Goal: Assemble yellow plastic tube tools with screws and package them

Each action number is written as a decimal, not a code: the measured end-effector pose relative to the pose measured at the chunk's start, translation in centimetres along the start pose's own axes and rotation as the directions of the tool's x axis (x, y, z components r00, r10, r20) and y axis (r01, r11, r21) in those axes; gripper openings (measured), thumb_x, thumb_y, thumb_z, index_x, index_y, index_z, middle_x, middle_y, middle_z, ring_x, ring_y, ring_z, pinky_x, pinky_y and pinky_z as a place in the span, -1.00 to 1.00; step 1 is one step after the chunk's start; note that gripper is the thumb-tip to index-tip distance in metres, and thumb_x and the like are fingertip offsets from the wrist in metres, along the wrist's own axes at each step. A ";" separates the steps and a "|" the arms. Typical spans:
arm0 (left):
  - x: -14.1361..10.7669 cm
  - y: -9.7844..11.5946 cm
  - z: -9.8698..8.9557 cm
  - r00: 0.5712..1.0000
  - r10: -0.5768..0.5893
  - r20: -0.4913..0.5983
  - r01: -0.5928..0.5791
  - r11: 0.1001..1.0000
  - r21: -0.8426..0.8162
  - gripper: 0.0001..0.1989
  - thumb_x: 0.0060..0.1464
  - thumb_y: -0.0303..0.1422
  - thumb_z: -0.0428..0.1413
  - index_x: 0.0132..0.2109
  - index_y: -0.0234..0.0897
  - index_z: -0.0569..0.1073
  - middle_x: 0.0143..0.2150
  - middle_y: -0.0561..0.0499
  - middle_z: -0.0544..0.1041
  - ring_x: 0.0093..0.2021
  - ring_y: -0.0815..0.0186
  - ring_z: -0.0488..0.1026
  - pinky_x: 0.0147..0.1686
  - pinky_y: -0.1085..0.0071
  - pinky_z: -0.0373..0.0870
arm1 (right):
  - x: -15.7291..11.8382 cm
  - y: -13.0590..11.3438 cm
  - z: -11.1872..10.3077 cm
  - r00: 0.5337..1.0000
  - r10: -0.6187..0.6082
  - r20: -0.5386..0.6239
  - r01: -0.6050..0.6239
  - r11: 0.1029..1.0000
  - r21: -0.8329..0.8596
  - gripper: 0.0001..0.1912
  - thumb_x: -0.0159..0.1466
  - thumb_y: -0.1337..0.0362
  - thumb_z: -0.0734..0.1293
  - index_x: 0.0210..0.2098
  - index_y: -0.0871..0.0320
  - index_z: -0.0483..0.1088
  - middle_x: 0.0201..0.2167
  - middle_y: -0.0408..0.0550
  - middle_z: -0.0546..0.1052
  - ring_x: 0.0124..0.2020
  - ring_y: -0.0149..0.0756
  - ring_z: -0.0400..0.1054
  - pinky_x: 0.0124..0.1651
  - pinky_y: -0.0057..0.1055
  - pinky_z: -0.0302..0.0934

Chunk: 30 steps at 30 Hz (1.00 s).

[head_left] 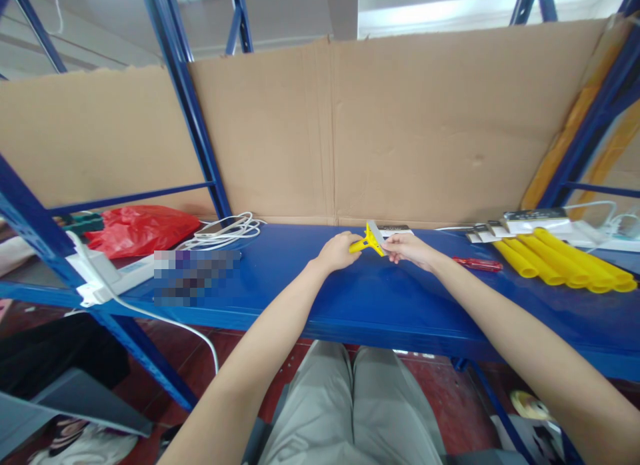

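A yellow scraper [369,242] with a wide grey blade [376,233] is held above the blue shelf, in the middle of the head view. My left hand [340,250] is closed around its short yellow handle. The fingers of my right hand [406,247] pinch the blade's near right end. Behind my right hand lies a flat white and dark packet [395,230], partly covered. Off to the right of that hand is a red screwdriver [478,264], lying on the shelf.
Several yellow tubes [560,262] lie side by side at the right, in front of small boxes [535,218]. On the left are a red plastic bag [143,228], coiled white cable [233,230] and a white power strip [117,275]. Cardboard [400,132] backs the blue shelf [290,278].
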State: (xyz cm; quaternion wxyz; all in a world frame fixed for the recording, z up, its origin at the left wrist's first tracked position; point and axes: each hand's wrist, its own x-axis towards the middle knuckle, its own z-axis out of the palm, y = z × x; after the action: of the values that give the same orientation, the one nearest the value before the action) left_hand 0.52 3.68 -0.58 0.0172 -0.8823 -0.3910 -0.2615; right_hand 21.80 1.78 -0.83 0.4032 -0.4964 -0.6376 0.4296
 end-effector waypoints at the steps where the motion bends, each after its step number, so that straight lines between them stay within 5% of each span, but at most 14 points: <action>1: 0.0 0.0 0.0 1.000 0.001 -0.006 -0.001 1.000 -0.001 -0.63 0.01 -0.43 0.11 0.02 -0.26 0.49 -0.07 -0.07 0.54 -0.09 0.23 0.48 -0.04 0.37 0.38 | -0.1 -0.1 0.0 1.000 0.001 -0.009 -0.001 1.000 -0.018 -0.75 0.02 0.19 0.46 -0.55 0.19 0.34 -0.65 -0.14 0.38 -0.61 -0.47 0.24 -0.54 -0.49 0.14; 13: -0.1 0.3 -0.2 0.999 0.041 -0.015 -0.041 0.999 -0.009 -0.65 0.01 -0.47 0.08 -0.01 -0.27 0.47 -0.03 -0.09 0.53 -0.02 0.19 0.46 0.00 0.33 0.36 | -0.7 -0.8 0.4 0.997 -0.066 0.037 0.068 0.996 -0.051 -0.71 0.03 0.10 0.39 -0.55 0.19 0.33 -0.71 -0.18 0.29 -0.66 -0.49 0.11 -0.61 -0.48 -0.09; 20: -0.6 1.1 -0.2 0.998 -0.002 0.059 -0.001 0.999 0.054 -0.46 0.04 -0.53 0.01 0.20 -0.28 0.22 0.02 -0.15 0.49 -0.01 0.17 0.47 -0.05 0.30 0.39 | -0.5 -0.1 2.0 0.994 -0.089 0.068 0.093 0.994 -0.062 -0.74 0.08 0.16 0.36 -0.56 0.15 0.25 -0.73 -0.24 0.22 -0.70 -0.53 0.02 -0.61 -0.50 -0.15; 30: -0.8 1.5 -0.4 0.993 0.048 0.112 -0.065 0.986 0.155 -0.52 0.14 -0.50 -0.05 0.19 -0.16 0.36 -0.06 -0.10 0.45 -0.04 0.19 0.46 -0.01 0.35 0.35 | -0.5 0.4 2.2 0.991 -0.084 0.109 0.092 0.993 -0.068 -0.69 0.06 0.09 0.36 -0.59 0.14 0.22 -0.74 -0.26 0.19 -0.69 -0.53 0.00 -0.57 -0.47 -0.15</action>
State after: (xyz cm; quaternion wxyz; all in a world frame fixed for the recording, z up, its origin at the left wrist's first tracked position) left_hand 0.93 1.98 -0.36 0.0735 -0.9017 -0.3857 -0.1810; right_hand 19.92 1.03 -1.94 0.3691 -0.4588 -0.6945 0.4135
